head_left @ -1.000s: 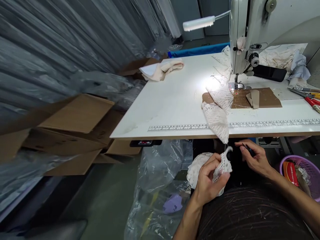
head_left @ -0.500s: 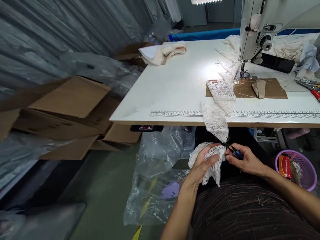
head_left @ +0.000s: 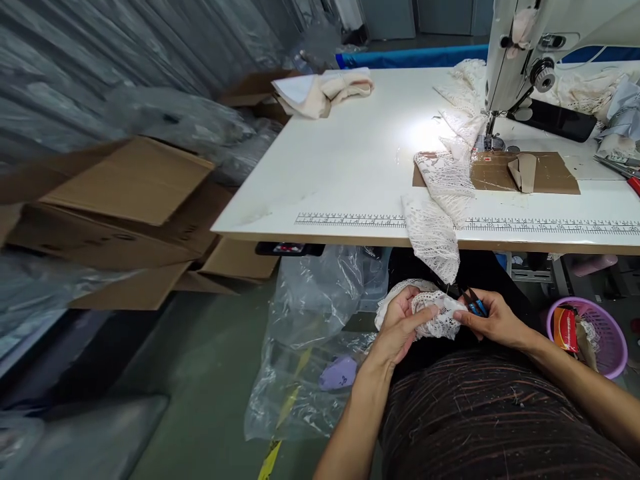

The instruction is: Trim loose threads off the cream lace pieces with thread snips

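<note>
My left hand [head_left: 400, 323] is closed on a bunched piece of white lace [head_left: 434, 313] held in my lap, below the table edge. My right hand [head_left: 493, 320] pinches small blue-handled thread snips [head_left: 474, 305], their tips at the lace between both hands. A chain of lace pieces [head_left: 436, 220] hangs over the front edge of the white table [head_left: 345, 167] and runs back to the needle of the sewing machine [head_left: 515, 60].
A brown card sheet [head_left: 545, 175] lies under the machine foot. Folded beige cloth [head_left: 325, 90] sits at the far left of the table. Cardboard boxes [head_left: 125, 207] and a clear plastic bag [head_left: 310, 347] lie on the floor left. A purple basket [head_left: 600, 333] stands right.
My hands came together: the right one brought the snips up to the lace in my left hand. The view tilted downward slightly.
</note>
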